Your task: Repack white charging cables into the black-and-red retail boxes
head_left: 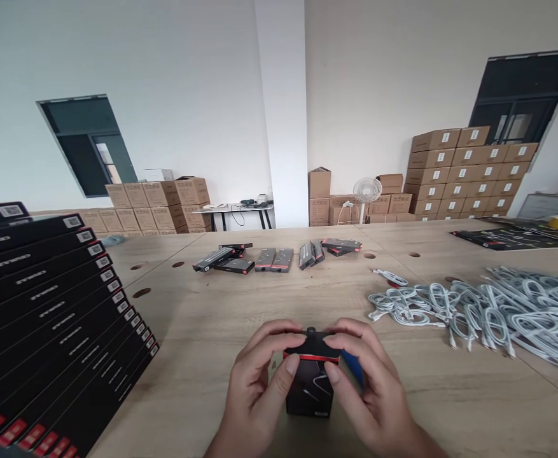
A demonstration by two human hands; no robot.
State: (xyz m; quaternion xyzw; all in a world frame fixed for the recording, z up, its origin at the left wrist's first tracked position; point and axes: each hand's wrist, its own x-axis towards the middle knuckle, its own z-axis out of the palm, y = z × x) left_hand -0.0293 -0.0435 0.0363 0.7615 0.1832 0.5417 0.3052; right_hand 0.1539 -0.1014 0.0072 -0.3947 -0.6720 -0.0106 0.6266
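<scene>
A small black box (309, 388) with a red band near its top and a picture of a white cable on its front is held upright at the front middle of the table. My left hand (265, 375) grips its upper left side, thumb on the front and fingers on the top flap. On the upper right side, my right hand (371, 381) holds it the same way. Both hands are closed around the box top. Something blue (354, 367) shows partly behind my right hand; I cannot make out what it is.
Stacked black boxes (59, 318) rise at the left. Coiled white cables (493, 305) cover the right side. Several small boxes (273, 259) lie farther back on the wooden table (202, 331). Cartons (455, 181) and a fan (367, 191) stand by the wall.
</scene>
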